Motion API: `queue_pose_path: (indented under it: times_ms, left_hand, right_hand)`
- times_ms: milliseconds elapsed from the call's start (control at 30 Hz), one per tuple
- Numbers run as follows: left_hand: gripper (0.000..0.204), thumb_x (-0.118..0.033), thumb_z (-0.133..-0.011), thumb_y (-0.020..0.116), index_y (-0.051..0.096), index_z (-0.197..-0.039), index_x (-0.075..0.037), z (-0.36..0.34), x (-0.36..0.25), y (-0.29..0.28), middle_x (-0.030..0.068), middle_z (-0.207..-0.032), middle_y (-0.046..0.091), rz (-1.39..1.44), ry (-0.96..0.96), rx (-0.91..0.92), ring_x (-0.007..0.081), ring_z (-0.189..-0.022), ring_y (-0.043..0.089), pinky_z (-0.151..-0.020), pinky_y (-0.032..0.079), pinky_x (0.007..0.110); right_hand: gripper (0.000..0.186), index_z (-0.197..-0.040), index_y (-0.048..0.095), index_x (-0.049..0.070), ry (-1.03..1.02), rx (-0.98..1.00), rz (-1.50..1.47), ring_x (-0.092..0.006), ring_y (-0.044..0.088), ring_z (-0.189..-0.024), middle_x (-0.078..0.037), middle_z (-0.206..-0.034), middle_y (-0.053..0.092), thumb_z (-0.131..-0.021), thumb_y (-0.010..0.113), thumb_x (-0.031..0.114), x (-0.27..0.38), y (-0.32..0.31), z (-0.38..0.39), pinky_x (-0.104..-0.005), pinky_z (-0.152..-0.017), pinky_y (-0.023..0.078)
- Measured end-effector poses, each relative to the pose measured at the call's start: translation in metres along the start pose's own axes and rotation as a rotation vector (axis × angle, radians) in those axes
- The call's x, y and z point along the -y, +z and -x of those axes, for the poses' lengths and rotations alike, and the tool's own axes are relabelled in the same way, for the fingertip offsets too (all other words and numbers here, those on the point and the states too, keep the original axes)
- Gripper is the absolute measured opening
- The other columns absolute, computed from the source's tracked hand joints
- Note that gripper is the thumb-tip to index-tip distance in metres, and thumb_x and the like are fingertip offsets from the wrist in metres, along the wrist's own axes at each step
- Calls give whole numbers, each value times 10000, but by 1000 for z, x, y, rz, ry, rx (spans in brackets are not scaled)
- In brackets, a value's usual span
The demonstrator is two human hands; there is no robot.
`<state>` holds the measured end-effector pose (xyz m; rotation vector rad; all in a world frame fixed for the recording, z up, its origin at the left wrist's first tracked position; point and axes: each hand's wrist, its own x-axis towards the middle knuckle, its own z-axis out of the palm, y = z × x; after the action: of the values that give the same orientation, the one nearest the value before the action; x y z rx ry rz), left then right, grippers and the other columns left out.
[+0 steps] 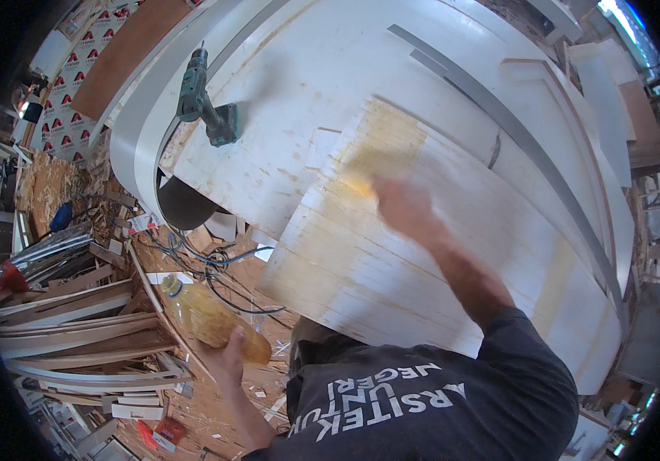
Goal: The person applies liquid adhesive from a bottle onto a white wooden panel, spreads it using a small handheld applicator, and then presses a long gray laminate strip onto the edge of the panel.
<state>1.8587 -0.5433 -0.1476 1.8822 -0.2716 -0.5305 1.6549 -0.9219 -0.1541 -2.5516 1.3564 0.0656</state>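
Note:
My left hand [230,355] grips the lower part of a clear plastic bottle [205,313] with yellowish-brown liquid in it. The bottle tilts, its neck pointing up and left, off the near side of the table. My right hand [405,206], smeared by motion, is closed on a small yellow piece [358,184] pressed against a pale wooden board [330,246]. Yellowish wet glue-like coating [391,132] covers the board's far end and left part. What exactly the yellow piece is, I cannot make out.
A green cordless drill [205,100] lies on the white worktop [291,84] at the far left. Long grey strips [491,100] curve along the right side. Cables [207,269] and wood offcuts [76,323] litter the floor at left.

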Motion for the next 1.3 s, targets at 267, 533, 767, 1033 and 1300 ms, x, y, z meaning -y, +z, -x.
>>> queue_pose_path:
  times_ms: [267, 533, 767, 1033, 1300]
  left_hand:
    - [754, -50, -768, 836, 428, -1397, 33, 1, 11, -9, 143, -1270, 581, 5, 6, -13, 239, -1129, 594, -985, 488, 357]
    - [902, -22, -748, 840, 326, -1486, 32, 17, 18, -22, 176, -1332, 550, -13, -40, -60, 264, -1163, 588, -1006, 485, 361]
    - [769, -5, -749, 841, 429, -1397, 33, 31, 30, -24, 146, -1263, 591, 57, -99, -76, 242, -1122, 610, -976, 504, 355]
    - [752, -17, -740, 864, 450, -1366, 28, 37, 52, -23, 147, -1246, 603, 70, -135, -45, 235, -1104, 621, -959, 521, 359]
    - [724, -37, -755, 864, 454, -1347, 37, 27, 68, -28, 149, -1226, 621, 215, -131, 115, 241, -1085, 642, -929, 540, 347]
  right_hand:
    - [348, -1272, 664, 191, 31, -226, 62, -360, 663, -1054, -147, -1095, 711, -972, 489, 161, -66, -29, -106, -480, -904, 509]
    - [284, -1099, 688, 127, 71, -211, 113, -361, 663, -1072, -150, -1072, 710, -873, 535, 50, -61, -17, -108, -514, -903, 500]
    - [403, -1289, 666, 209, 26, -193, 42, -347, 646, -1135, -157, -1179, 696, -925, 516, 122, -53, -22, -109, -473, -980, 485]
    - [424, -1298, 668, 218, 126, -88, -38, -359, 666, -1096, -187, -1106, 715, -901, 538, 147, -41, -13, -103, -471, -965, 495]
    - [358, -1235, 700, 179, 105, -57, -72, -379, 678, -1029, -198, -1061, 717, -904, 564, 183, 26, 9, -13, -495, -912, 518]
